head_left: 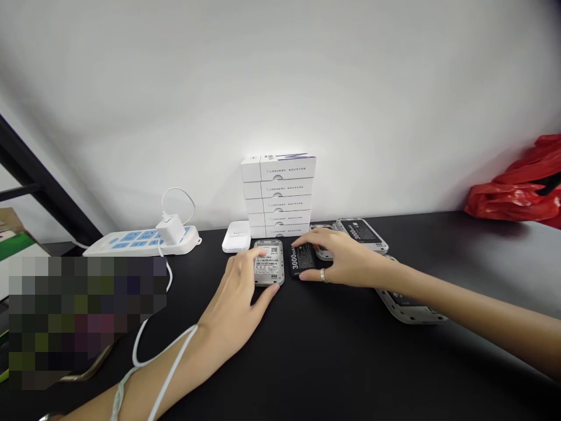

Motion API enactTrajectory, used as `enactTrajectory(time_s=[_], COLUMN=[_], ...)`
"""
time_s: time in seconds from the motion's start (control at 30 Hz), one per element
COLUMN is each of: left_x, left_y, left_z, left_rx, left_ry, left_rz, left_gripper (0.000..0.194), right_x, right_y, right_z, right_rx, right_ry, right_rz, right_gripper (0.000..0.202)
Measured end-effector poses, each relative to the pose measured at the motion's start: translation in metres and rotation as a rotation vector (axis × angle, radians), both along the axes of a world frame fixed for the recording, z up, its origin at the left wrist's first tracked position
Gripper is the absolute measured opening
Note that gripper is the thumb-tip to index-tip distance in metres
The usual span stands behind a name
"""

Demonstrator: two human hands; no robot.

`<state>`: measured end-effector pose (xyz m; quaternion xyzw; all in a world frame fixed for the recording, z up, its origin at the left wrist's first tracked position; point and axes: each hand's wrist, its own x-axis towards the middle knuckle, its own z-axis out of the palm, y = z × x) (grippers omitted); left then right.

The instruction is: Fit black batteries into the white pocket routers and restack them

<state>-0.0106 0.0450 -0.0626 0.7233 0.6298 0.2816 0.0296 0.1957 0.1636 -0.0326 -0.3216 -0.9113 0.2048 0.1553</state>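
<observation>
My right hand [333,257] grips a flat black battery [303,260] marked 3000mAh, thumb at its near end and fingers at its far end. A ring is on one finger. Just left of the battery lies a small grey-white device [269,263] with its back off, showing a printed label in the bay. My left hand [241,286] holds this device, fingers over its left side and label, thumb at its near right corner. Beyond my right hand are similar open devices with black batteries in them, one at the back [362,233] and another [409,307] partly under my forearm.
Behind the hands stands a stack of white boxes [280,196]. White covers [236,237] lie left of it. A power strip [140,241] holds a white charger [170,229], whose cable crosses my left forearm. A red plastic bag [512,193] is far right. A blurred patch hides the left foreground.
</observation>
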Motion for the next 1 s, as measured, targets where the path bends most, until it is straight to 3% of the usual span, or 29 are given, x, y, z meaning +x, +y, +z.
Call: enactTrajectory(time_s=[0.13, 0.27, 0.6, 0.7, 0.8, 0.9, 1.0], left_x=[-0.004, -0.005, -0.006, -0.007, -0.007, -0.005, 0.0], left_y=[0.005, 0.009, 0.011, 0.009, 0.008, 0.006, 0.002], left_z=[0.005, 0.01, 0.01, 0.01, 0.01, 0.011, 0.011], left_rx=[0.081, 0.022, -0.039, -0.013, 0.066, 0.168, 0.204], left_ry=[0.153, 0.173, 0.058, 0.065, 0.14, 0.268, 0.324], left_rz=[0.004, -0.035, -0.109, -0.103, -0.127, -0.192, -0.24], left_gripper=[0.036, 0.007, 0.005, 0.007, 0.009, 0.012, 0.015], right_x=[0.0, -0.001, -0.004, 0.0, 0.019, 0.046, 0.068], right_y=[-0.006, -0.003, 0.016, 0.018, 0.029, 0.049, 0.067], right_z=[-0.004, -0.011, -0.019, -0.005, 0.02, 0.04, 0.043], right_rx=[0.057, 0.215, 0.338, 0.331, 0.297, 0.176, -0.004], right_ry=[-0.101, -0.115, -0.121, -0.084, -0.108, -0.351, -0.553], right_rz=[0.014, 0.074, 0.111, 0.09, 0.01, -0.057, -0.09], right_gripper=[0.059, 0.053, 0.048, 0.052, 0.065, 0.096, 0.117])
